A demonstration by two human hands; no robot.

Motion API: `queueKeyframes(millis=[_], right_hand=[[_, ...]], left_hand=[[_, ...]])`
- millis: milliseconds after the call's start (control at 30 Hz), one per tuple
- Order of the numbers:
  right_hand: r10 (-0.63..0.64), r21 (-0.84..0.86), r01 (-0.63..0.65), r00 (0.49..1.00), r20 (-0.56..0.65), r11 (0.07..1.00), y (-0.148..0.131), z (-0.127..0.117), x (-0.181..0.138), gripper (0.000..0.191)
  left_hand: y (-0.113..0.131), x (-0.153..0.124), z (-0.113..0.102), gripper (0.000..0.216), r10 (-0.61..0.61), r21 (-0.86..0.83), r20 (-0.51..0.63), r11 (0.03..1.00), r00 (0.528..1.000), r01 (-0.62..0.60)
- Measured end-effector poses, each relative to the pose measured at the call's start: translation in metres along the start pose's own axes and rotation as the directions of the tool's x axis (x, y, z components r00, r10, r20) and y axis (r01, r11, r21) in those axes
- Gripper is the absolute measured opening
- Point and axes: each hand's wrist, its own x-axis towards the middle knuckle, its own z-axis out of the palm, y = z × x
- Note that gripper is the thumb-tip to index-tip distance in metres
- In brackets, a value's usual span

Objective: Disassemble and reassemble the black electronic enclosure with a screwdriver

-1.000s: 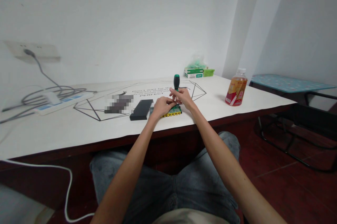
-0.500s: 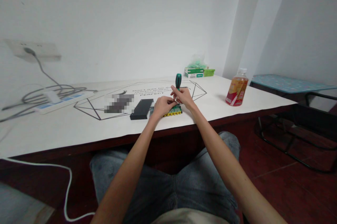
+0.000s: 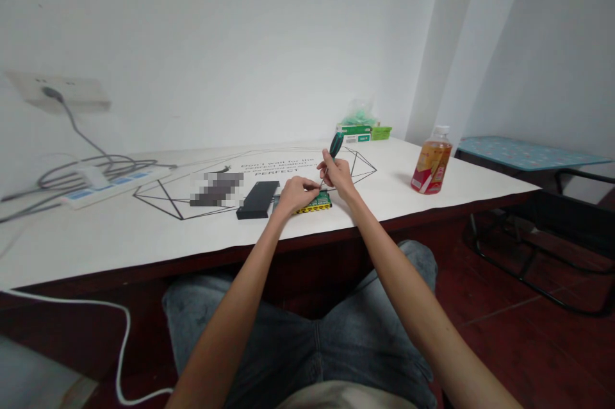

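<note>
Got the right hand curled snugly around a green-and-black screwdriver, gripping just below the handle with thumb and fingers closed in. Holding it at a lean too, with the handle tipped to the right and the thin shaft running down toward the fingertips of the left hand. Can't make out the tip, tbh, so can't say about contact.

Have the left hand half curled, with bent fingers and thumb close together, over a green circuit board with yellow ports along the near edge. Can't tell about anything pinched between those fingertips. Covering a good chunk of the board with that hand, so mostly seeing the end below the right hand.

Also spotting a flat black case just left of the left hand, then a pixelated dark item past that, and a power strip with looped cables well off that way. Can see a labelled drink bottle well right of the right hand, plus green-and-white boxes and a plastic bag beyond it, by the wall.
</note>
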Motion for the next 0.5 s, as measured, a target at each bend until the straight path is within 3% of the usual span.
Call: queueKeyframes(millis=[233,400,500], right_hand=[[0.016,0.026,-0.015,0.998,-0.068,1.0,-0.005,0.001,0.0,0.065],[-0.022,0.045,0.036,0.958,-0.287,0.998,-0.002,-0.014,0.005,0.063],[-0.093,-0.124,0.044,0.897,-0.433,0.991,0.0,-0.032,0.005,0.057]], left_hand=[[-0.004,0.001,0.0,0.016,0.035,0.024,-0.009,0.999,0.999,-0.035],[-0.001,0.002,-0.001,0.017,0.003,0.08,-0.039,0.997,0.999,0.001],[0.007,0.009,-0.002,0.018,-0.023,0.196,-0.045,0.98,0.999,0.031]])
